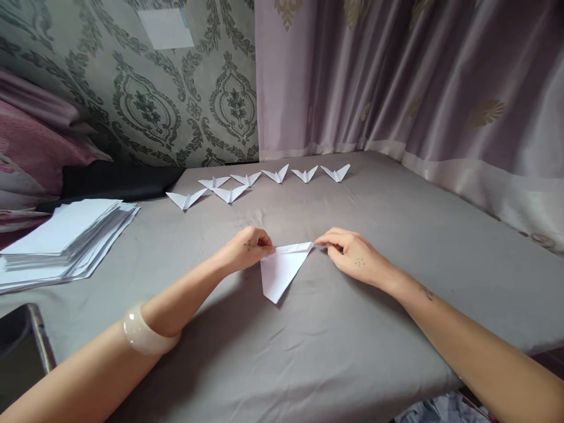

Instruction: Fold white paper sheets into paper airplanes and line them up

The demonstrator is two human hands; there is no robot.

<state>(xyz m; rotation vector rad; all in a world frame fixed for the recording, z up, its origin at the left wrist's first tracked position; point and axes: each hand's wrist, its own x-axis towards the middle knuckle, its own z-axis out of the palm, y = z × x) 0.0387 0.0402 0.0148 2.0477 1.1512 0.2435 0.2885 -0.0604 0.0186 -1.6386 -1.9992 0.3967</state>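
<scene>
A folded white paper plane (284, 273) lies on the grey cloth in the middle, with a narrow folded strip along its far edge. My left hand (251, 248) pinches its far left corner between thumb and fingers. On the other side, my right hand (352, 252) has its index finger stretched to the pointed right tip, touching it or nearly so. The right thumb stays apart from that fingertip, and no grip on the paper shows there. A pale bangle (147, 333) circles my left forearm.
Several finished paper planes (275, 174) stand with spread wings toward the back of the grey-covered table (396, 217). A stack of white paper (61, 235) sits at left, by a dark device (26, 346). Curtains (335, 76) hang behind.
</scene>
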